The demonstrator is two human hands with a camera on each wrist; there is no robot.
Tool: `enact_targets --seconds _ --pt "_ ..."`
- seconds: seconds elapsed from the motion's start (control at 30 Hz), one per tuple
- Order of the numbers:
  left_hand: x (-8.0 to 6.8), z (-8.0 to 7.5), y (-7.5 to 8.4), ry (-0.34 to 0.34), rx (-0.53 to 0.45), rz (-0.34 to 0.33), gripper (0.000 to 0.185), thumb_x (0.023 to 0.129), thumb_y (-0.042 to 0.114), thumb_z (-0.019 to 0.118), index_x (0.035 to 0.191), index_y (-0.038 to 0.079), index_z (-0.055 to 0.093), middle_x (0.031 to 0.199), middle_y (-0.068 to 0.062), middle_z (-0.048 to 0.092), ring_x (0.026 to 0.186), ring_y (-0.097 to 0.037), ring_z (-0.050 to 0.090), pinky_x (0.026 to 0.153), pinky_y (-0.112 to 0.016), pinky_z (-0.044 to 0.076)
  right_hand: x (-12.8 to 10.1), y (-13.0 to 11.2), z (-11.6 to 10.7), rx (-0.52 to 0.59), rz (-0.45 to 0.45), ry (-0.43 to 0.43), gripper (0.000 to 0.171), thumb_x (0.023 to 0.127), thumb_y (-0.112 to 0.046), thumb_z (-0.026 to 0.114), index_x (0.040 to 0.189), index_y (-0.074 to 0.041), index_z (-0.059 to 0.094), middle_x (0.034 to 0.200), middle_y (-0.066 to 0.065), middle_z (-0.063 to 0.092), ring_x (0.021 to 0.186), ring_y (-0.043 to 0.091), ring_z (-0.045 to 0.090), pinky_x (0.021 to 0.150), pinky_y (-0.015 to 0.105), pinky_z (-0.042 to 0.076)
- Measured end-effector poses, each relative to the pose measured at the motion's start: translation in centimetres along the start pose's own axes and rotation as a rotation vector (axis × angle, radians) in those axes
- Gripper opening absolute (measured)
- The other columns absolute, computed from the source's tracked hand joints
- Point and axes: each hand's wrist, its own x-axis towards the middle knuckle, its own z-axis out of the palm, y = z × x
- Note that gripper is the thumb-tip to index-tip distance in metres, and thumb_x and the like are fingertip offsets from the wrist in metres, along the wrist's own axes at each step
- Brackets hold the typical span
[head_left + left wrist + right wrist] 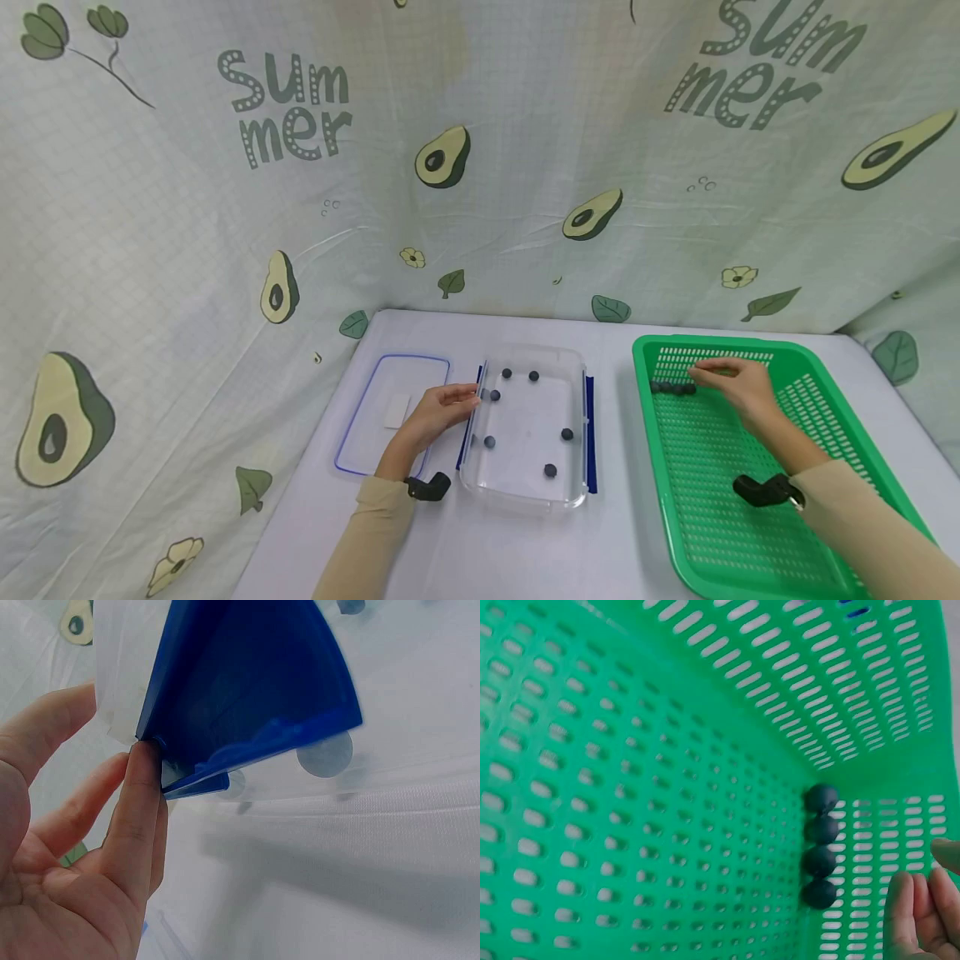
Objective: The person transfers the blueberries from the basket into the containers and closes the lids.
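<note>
A clear lidless plastic container (525,433) with blue side latches holds several small dark balls (551,471), spread apart on its bottom. At its left side, my left hand (438,412) touches the edge of the hanging blue latch (255,682) with fairly straight fingers (135,817); one fingertip is hidden behind the translucent wall. Inside the green basket (750,500), a short row of dark balls (821,831) lies against the far-left corner. Just right of this row hovers my right hand (738,387), its thumb and fingertips apart with nothing visible between them.
A clear lid with a blue seal (367,408) lies left of the container, with a small white label (397,412) on it. All stand on a white-covered table (480,550). A printed curtain (517,192) hangs behind and at the sides.
</note>
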Motion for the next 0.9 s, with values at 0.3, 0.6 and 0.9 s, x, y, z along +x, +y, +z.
enact_targets --seconds 0.3,0.6,0.9 --pt "0.0 0.0 0.1 0.004 0.002 0.005 0.046 0.094 0.016 0.072 0.134 -0.003 0.059 0.117 -0.013 0.065 0.108 -0.018 0.064 0.096 -0.030 0.053 0.7 2.5 0.1 -0.167 -0.025 0.057 0.041 0.092 -0.028 0.074 0.112 0.008 0.070 0.097 0.009 0.073 0.075 -0.012 0.052 0.063 0.013 0.049" --pt "0.1 0.1 0.1 0.003 -0.015 -0.006 0.046 0.093 0.015 0.073 0.134 -0.002 0.059 0.118 -0.012 0.066 0.110 -0.020 0.064 0.096 -0.031 0.053 0.6 4.2 0.8 -0.195 -0.053 0.101 0.036 0.090 -0.017 0.076 0.110 0.012 0.069 0.101 0.025 0.071 0.071 -0.016 0.050 0.059 0.011 0.049" --pt "0.1 0.1 0.0 0.011 -0.022 -0.015 0.046 0.093 0.016 0.073 0.134 -0.001 0.060 0.123 -0.014 0.066 0.114 -0.023 0.063 0.097 -0.031 0.053 0.5 4.8 1.5 -0.223 -0.042 0.125 0.041 0.089 -0.024 0.078 0.111 0.010 0.070 0.099 0.023 0.072 0.069 -0.015 0.049 0.058 0.013 0.049"
